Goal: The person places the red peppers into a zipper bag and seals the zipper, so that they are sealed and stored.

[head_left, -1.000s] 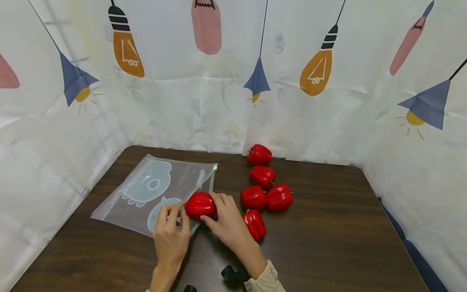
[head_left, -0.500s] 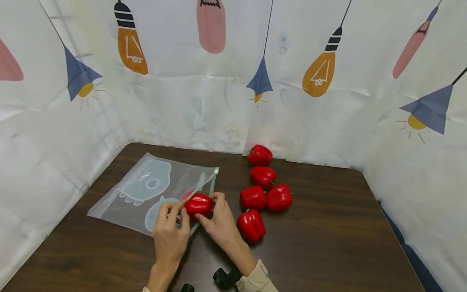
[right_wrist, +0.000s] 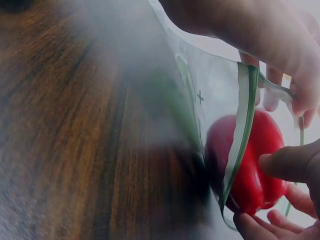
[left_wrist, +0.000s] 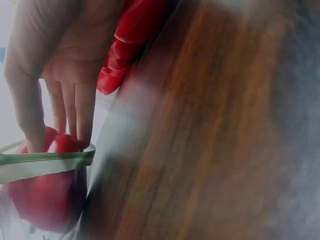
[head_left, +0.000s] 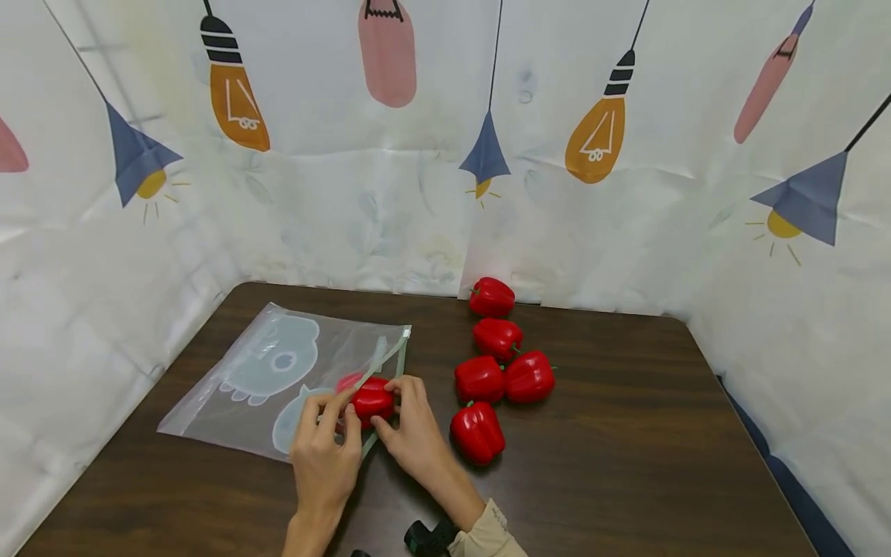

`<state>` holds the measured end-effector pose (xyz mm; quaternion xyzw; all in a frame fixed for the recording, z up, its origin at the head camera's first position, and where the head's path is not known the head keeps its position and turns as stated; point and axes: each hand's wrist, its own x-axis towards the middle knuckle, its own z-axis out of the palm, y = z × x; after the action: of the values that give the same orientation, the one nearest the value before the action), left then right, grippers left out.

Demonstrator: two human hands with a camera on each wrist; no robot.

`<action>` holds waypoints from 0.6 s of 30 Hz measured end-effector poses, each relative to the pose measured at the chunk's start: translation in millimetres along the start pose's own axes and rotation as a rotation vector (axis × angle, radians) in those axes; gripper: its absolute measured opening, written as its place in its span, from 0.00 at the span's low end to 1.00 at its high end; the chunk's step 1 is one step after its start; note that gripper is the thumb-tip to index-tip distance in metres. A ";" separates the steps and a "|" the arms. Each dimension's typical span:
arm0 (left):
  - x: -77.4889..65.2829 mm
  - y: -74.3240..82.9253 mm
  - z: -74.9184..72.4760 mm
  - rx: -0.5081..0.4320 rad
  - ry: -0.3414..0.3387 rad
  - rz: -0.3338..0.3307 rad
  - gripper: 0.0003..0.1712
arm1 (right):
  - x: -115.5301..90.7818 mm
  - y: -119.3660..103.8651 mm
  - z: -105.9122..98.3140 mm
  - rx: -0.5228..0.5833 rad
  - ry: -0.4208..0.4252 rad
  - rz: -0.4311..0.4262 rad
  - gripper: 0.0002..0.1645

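A clear zip bag (head_left: pixel 344 333) with pale blue animal prints and a green-edged mouth lies flat, its mouth facing right. My left hand (head_left: pixel 323 456) pinches the near side of that mouth and holds it apart. My right hand (head_left: pixel 421 441) grips a red bell pepper (head_left: pixel 373 402) between thumb and fingers. That pepper is partly inside the bag, its far part showing through the plastic. In the right wrist view the green zip strip (right_wrist: pixel 245 130) crosses the pepper, and my right thumb (right_wrist: pixel 285 164) presses its side.
Several more red bell peppers (head_left: pixel 479 379) lie in a rough column right of the bag on the dark wood table (head_left: pixel 626 433). The nearest pepper (head_left: pixel 477 433) is close to my right forearm. A printed white cloth (head_left: pixel 592 240) stands behind the table.
My right hand has moved the held pepper left into the bag's mouth. The nearest loose pepper has turned and shifted slightly left. My left hand stays at the bag's edge.
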<state>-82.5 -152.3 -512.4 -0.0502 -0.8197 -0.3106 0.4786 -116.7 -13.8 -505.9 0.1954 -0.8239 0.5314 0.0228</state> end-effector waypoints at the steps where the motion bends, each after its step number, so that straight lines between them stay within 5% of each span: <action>1: -0.5 -0.2 0.1 0.000 0.004 0.000 0.14 | -0.5 0.9 -0.6 0.009 -0.012 -0.010 0.25; 18: -2.2 -0.8 2.4 -0.011 0.015 -0.005 0.14 | -2.0 1.4 -1.7 0.064 -0.131 -0.094 0.25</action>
<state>-83.4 -151.1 -515.4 -0.0485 -0.8144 -0.3168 0.4838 -115.7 -11.2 -506.8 0.2690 -0.7962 0.5418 -0.0126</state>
